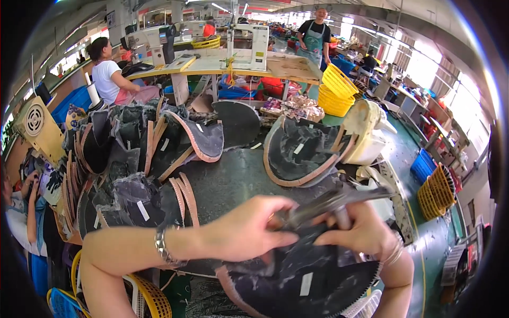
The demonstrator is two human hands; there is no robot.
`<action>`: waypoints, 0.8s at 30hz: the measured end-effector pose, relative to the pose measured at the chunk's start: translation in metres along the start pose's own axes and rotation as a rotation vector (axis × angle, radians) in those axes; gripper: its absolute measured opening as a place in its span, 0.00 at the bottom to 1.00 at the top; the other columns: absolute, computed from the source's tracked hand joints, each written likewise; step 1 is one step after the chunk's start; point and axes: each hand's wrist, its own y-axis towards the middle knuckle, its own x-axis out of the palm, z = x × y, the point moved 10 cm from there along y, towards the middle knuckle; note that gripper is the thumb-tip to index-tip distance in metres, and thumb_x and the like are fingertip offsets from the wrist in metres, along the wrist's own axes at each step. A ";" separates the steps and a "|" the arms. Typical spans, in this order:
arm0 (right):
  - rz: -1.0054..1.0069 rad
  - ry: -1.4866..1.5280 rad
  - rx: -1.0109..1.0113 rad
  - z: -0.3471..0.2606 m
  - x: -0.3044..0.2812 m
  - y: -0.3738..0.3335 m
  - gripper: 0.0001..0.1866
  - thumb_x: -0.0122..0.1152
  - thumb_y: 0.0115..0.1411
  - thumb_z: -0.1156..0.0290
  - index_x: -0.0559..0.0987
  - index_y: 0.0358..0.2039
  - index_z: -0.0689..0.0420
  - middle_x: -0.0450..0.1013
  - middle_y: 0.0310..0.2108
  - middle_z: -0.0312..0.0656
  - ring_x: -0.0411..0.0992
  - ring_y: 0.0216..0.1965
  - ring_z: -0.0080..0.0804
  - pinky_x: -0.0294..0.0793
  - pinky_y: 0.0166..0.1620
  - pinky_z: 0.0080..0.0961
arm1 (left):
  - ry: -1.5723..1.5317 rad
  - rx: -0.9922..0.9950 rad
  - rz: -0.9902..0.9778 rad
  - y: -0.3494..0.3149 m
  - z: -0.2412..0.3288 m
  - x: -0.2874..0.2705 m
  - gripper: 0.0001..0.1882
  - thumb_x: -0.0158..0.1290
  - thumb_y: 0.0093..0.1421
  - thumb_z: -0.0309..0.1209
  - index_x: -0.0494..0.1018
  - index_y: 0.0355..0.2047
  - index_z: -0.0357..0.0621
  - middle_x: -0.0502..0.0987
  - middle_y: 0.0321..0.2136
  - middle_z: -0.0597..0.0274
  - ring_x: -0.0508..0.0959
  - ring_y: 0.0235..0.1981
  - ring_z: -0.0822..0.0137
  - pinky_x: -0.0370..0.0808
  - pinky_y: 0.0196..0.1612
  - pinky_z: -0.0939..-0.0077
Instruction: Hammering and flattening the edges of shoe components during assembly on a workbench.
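Close to me, both hands grip a black curved leather piece [328, 286], apparently a shoe or boot upper. It has a toothed edge, a pinkish-brown border strip and a small white tag. My left hand [254, 228], with a metal watch on the wrist, pinches its upper part from the left. On the right, my right hand [363, 230] is closed on the same part, thumb in front. A dark grey fold or strip [339, 204] sticks out between the hands, smeared by motion. Some fingertips are hidden behind the piece.
Similar black pieces [130, 204] are heaped on the dark worktable [233, 177] at left. More pieces [302, 151] lie at its right, beside a cream machine [366, 132]. Yellow baskets [336, 93] stand beyond. One person sits at far left; another stands at the back.
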 end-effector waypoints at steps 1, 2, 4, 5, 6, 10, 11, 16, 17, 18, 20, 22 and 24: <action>-0.017 -0.032 -0.009 0.002 0.010 -0.004 0.16 0.73 0.45 0.70 0.78 0.33 0.61 0.71 0.26 0.36 0.68 0.28 0.23 0.70 0.35 0.21 | -0.157 -0.083 0.012 -0.003 -0.027 0.005 0.17 0.53 0.59 0.24 0.66 0.48 0.32 0.77 0.30 0.58 0.76 0.20 0.72 0.76 0.24 0.80; 0.001 -0.136 -0.103 0.005 0.019 -0.009 0.15 0.72 0.46 0.71 0.77 0.33 0.61 0.70 0.25 0.38 0.68 0.27 0.26 0.71 0.34 0.23 | -0.185 -0.115 0.030 -0.004 -0.065 0.006 0.13 0.53 0.59 0.24 0.70 0.43 0.31 0.77 0.30 0.59 0.77 0.21 0.72 0.77 0.24 0.80; 0.084 -0.091 -0.234 0.014 0.033 -0.027 0.12 0.67 0.51 0.74 0.75 0.35 0.60 0.69 0.23 0.42 0.69 0.27 0.36 0.71 0.31 0.27 | -0.209 -0.264 0.207 -0.025 -0.124 -0.002 0.09 0.54 0.58 0.24 0.72 0.38 0.32 0.77 0.27 0.61 0.76 0.23 0.76 0.75 0.23 0.82; 0.096 -0.063 -0.306 0.017 0.041 -0.031 0.11 0.64 0.52 0.76 0.73 0.35 0.60 0.68 0.22 0.41 0.71 0.25 0.37 0.71 0.27 0.27 | -0.191 -0.301 0.292 -0.037 -0.151 -0.008 0.09 0.54 0.58 0.24 0.72 0.37 0.32 0.77 0.26 0.62 0.75 0.23 0.78 0.74 0.23 0.83; 0.032 -0.168 -0.272 0.019 0.054 -0.038 0.10 0.64 0.51 0.76 0.72 0.33 0.60 0.68 0.22 0.41 0.72 0.23 0.38 0.71 0.25 0.28 | -0.083 -0.263 0.402 -0.052 -0.163 -0.015 0.08 0.55 0.57 0.24 0.72 0.36 0.32 0.77 0.24 0.62 0.74 0.22 0.79 0.72 0.23 0.84; -0.221 -0.294 -0.255 0.041 0.095 -0.052 0.12 0.60 0.50 0.74 0.67 0.32 0.61 0.65 0.20 0.42 0.70 0.17 0.40 0.68 0.18 0.30 | 0.141 -0.243 0.547 -0.070 -0.172 -0.032 0.09 0.58 0.53 0.24 0.70 0.33 0.35 0.75 0.20 0.62 0.71 0.18 0.76 0.66 0.22 0.81; -0.286 -0.285 -0.210 0.048 0.105 -0.052 0.12 0.59 0.50 0.74 0.67 0.33 0.61 0.65 0.19 0.42 0.70 0.17 0.40 0.68 0.18 0.31 | 0.210 -0.337 0.507 -0.069 -0.170 -0.035 0.11 0.59 0.51 0.23 0.71 0.34 0.36 0.74 0.22 0.61 0.71 0.20 0.73 0.67 0.24 0.78; -0.328 -0.626 -0.296 0.058 0.135 -0.055 0.12 0.57 0.48 0.72 0.64 0.29 0.58 0.62 0.19 0.36 0.67 0.13 0.28 0.66 0.14 0.24 | 1.057 0.121 0.387 -0.041 -0.103 -0.013 0.27 0.60 0.43 0.24 0.71 0.48 0.44 0.69 0.35 0.62 0.67 0.34 0.64 0.64 0.40 0.65; -0.346 -0.659 -0.280 0.058 0.136 -0.055 0.11 0.57 0.48 0.72 0.64 0.29 0.58 0.62 0.18 0.36 0.68 0.13 0.28 0.66 0.14 0.24 | 1.207 0.208 0.302 -0.037 -0.100 0.000 0.31 0.60 0.41 0.25 0.71 0.50 0.48 0.67 0.37 0.62 0.64 0.38 0.58 0.59 0.45 0.59; -0.365 -0.690 -0.266 0.059 0.138 -0.057 0.11 0.57 0.48 0.72 0.64 0.28 0.58 0.62 0.18 0.36 0.68 0.13 0.27 0.66 0.14 0.23 | 1.119 0.158 0.210 -0.035 -0.116 0.004 0.28 0.59 0.41 0.27 0.74 0.48 0.55 0.67 0.40 0.64 0.61 0.44 0.55 0.54 0.48 0.56; -0.392 -0.653 -0.222 0.062 0.137 -0.058 0.11 0.56 0.49 0.72 0.64 0.29 0.58 0.62 0.19 0.37 0.69 0.14 0.28 0.66 0.14 0.24 | 1.215 0.187 0.202 -0.041 -0.116 0.011 0.26 0.60 0.40 0.28 0.76 0.44 0.55 0.68 0.41 0.65 0.61 0.44 0.56 0.55 0.48 0.56; -0.430 -0.514 -0.136 0.064 0.132 -0.052 0.11 0.56 0.50 0.71 0.63 0.29 0.58 0.63 0.19 0.39 0.71 0.16 0.34 0.68 0.16 0.28 | 1.335 0.261 0.217 -0.044 -0.104 0.016 0.22 0.61 0.37 0.29 0.79 0.38 0.57 0.70 0.42 0.68 0.62 0.44 0.57 0.56 0.47 0.57; -0.434 -0.461 -0.095 0.065 0.129 -0.049 0.11 0.56 0.51 0.71 0.63 0.30 0.58 0.63 0.19 0.39 0.71 0.18 0.37 0.68 0.17 0.30 | 1.023 0.224 0.179 -0.038 -0.094 -0.002 0.21 0.59 0.38 0.26 0.79 0.37 0.53 0.72 0.37 0.68 0.64 0.45 0.58 0.58 0.47 0.59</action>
